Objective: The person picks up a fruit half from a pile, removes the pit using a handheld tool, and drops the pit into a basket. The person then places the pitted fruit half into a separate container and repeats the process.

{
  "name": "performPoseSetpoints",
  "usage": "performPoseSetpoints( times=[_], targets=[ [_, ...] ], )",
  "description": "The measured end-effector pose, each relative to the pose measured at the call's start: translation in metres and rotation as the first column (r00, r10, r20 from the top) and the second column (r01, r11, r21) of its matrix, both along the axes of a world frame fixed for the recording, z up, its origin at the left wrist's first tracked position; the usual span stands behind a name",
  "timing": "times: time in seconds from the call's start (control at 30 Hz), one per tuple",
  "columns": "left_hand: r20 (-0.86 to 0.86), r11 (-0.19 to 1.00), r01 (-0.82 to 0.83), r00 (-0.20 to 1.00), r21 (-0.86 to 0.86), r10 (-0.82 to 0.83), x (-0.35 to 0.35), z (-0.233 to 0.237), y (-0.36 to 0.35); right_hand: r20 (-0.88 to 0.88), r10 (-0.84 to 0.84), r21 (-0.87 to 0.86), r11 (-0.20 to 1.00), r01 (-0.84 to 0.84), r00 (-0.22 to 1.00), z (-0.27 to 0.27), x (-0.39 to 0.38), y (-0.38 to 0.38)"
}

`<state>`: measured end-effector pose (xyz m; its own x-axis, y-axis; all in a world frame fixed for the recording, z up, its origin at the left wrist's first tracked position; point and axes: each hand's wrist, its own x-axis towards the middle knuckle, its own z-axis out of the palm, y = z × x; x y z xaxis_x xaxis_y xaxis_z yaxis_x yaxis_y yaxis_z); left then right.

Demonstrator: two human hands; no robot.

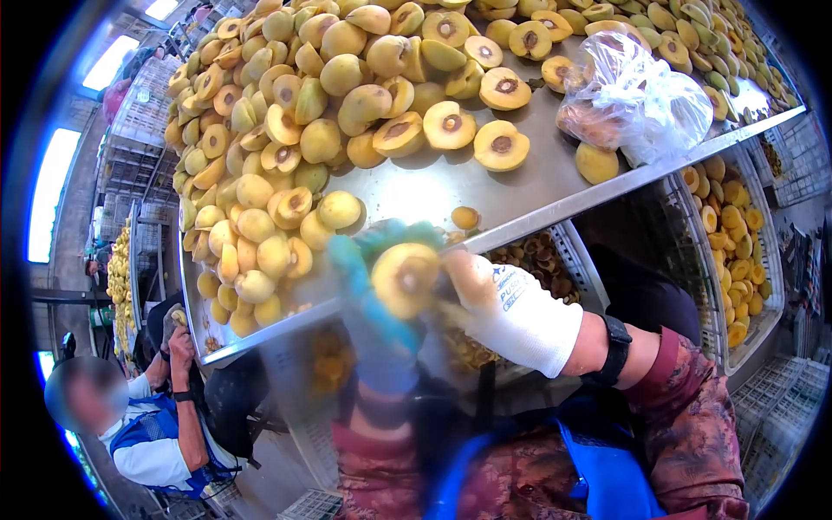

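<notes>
A halved yellow fruit [405,279] with a brown centre is held in my left hand [374,290], which wears a teal glove blurred by motion. Right beside it, my right hand [511,303] in a white glove has its fingers closed at the fruit's right side. Whatever those fingers grip is hidden or too small to name. Both hands are at the front edge of a metal table [416,199]. Many halved fruits [338,78] are heaped on the table's left and far side. A small fruit piece [465,217] lies just beyond my hands.
A clear plastic bag [637,100] lies on the table's right. Crates of fruit halves [732,251] and of darker pieces [555,264] stand below the edge. Another person [165,425] sits at the lower left. The raised metal rim [624,182] runs along the table's front.
</notes>
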<state>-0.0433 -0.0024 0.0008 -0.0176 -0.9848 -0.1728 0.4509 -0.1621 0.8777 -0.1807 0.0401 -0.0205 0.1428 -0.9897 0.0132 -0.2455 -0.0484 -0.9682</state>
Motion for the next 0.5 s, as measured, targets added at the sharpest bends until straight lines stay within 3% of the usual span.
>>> performPoseSetpoints(
  times=[0.1, 0.2, 0.3, 0.37, 0.5],
  targets=[
    [0.113, 0.998, -0.023, 0.993, -0.053, 0.029, -0.003, 0.002, 0.005, 0.007, -0.023, 0.030, 0.999, 0.023, 1.000, 0.000, 0.001, 0.004],
    [0.348, 0.984, 0.063, 0.938, -0.169, 0.000, 0.003, -0.003, 0.007, -0.033, 0.008, 0.002, 1.000, -0.008, 0.999, 0.000, 0.001, 0.006],
    [0.238, 0.981, -0.002, 0.970, -0.196, 0.049, 0.002, -0.011, 0.010, -0.117, 0.087, -0.068, 0.993, -0.095, 0.989, -0.013, 0.002, 0.007],
    [0.292, 0.981, 0.052, 0.956, -0.189, 0.006, 0.006, -0.012, 0.011, -0.123, 0.097, -0.131, 0.985, -0.113, 0.988, -0.035, 0.009, 0.007],
    [0.412, 0.960, 0.141, 0.911, -0.242, -0.030, 0.008, -0.008, 0.012, 0.063, 0.088, 0.008, 0.996, -0.089, 0.994, -0.023, 0.010, 0.012]
  ],
)
